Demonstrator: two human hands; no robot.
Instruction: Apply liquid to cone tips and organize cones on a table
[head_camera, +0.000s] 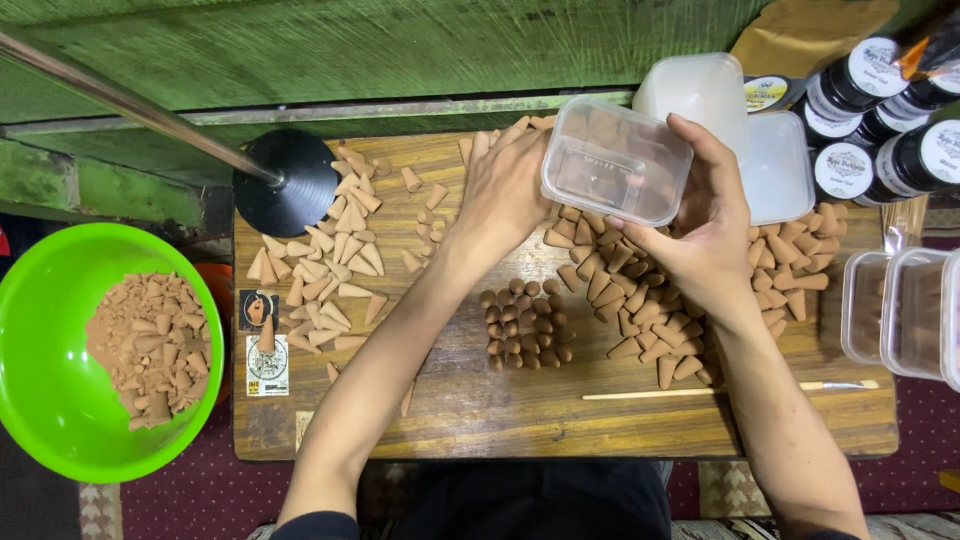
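My right hand (705, 225) grips a small clear plastic box (615, 160), tilted on its side above the wooden board (500, 410). My left hand (510, 185) rests flat at the box's left edge, fingers stretched over the board's far side. Under and around both hands lie loose brown incense cones (625, 300). A tight cluster of upright cones (525, 325) stands between my forearms. Paler cones (325, 270) are spread on the board's left part.
A green bowl (40, 400) of cones sits left of the board. A black lamp base (290, 180) with a metal rod stands at the back left. White lidded tubs (780, 165), black-lidded jars (880, 110) and clear boxes (900, 310) crowd the right. A thin stick (720, 391) lies near the front.
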